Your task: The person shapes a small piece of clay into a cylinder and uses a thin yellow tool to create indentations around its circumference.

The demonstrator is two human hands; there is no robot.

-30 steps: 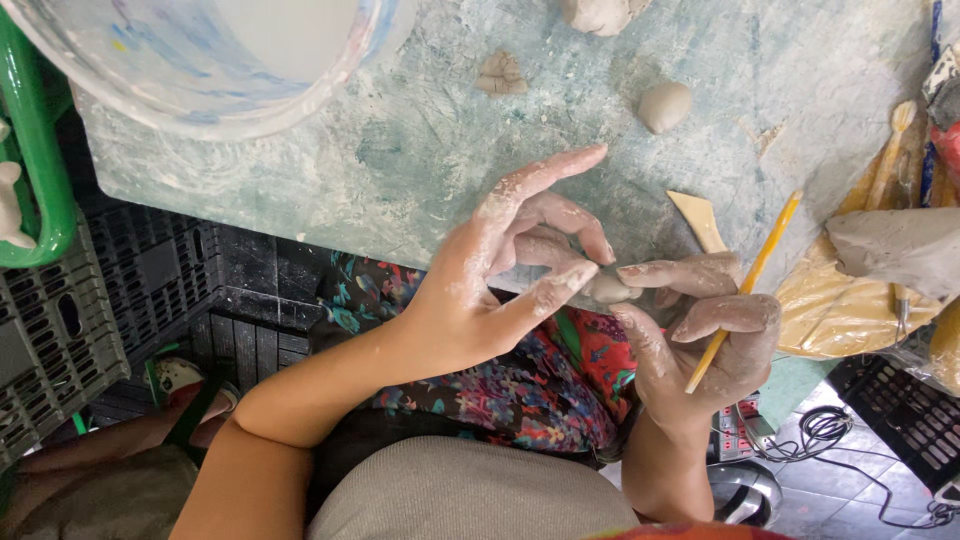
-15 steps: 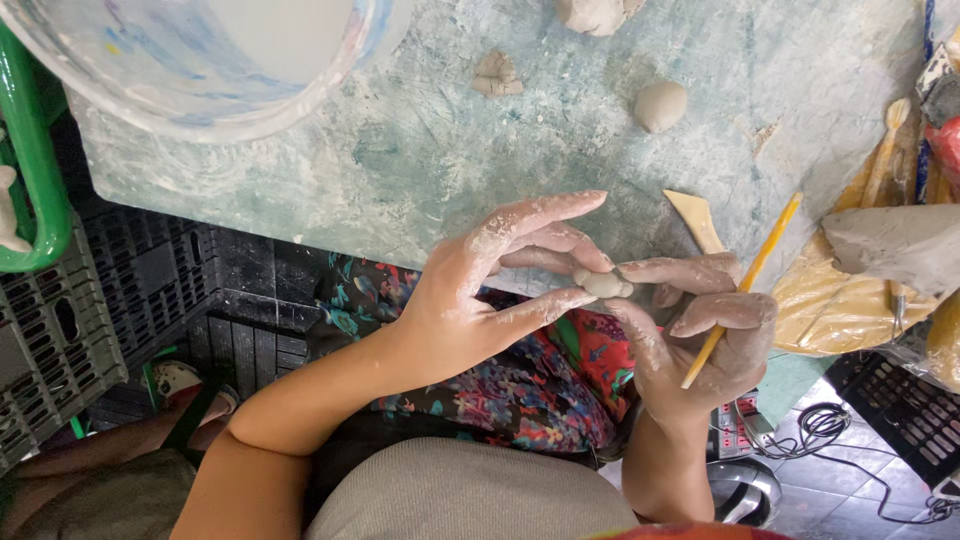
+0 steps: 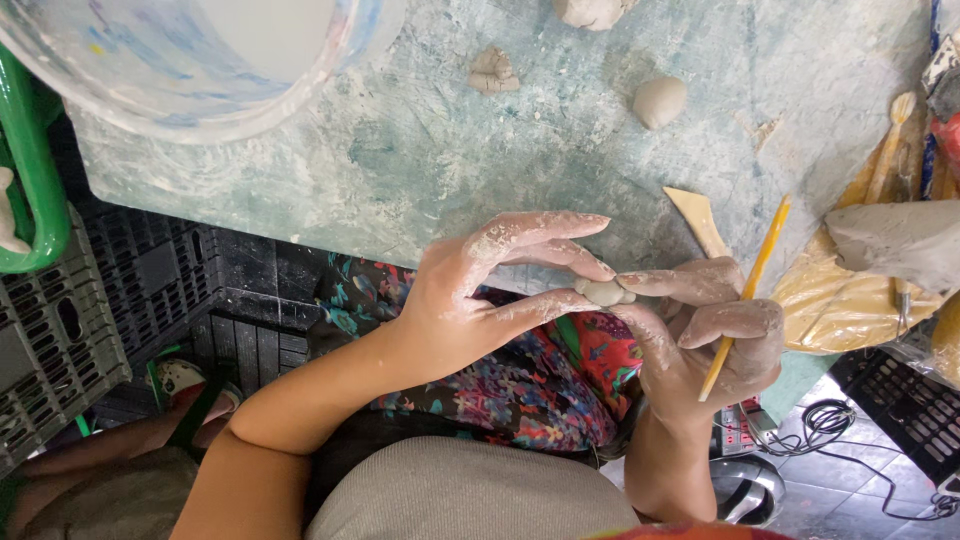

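Note:
My left hand (image 3: 480, 295) and my right hand (image 3: 710, 335) meet at the table's near edge, both smeared with grey clay. Between their fingertips they pinch a small lump of grey clay (image 3: 603, 291). The right hand also holds a thin yellow stick tool (image 3: 745, 295) tucked under its curled fingers, its tip pointing up over the table. The left hand's upper fingers are stretched out above the lump.
On the clay-stained table (image 3: 400, 150) lie a round clay ball (image 3: 658, 101), a folded clay scrap (image 3: 493, 71), another lump (image 3: 590, 10) and a wooden wedge tool (image 3: 700, 220). A big pale bowl (image 3: 200, 50) sits top left. A grey clay block (image 3: 895, 245) lies on yellow plastic at right. Dark crates (image 3: 60, 340) stand at left.
Both hands have dropped slightly towards the table's near edge, still together on the small lump. The left hand's fingers have straightened a little.

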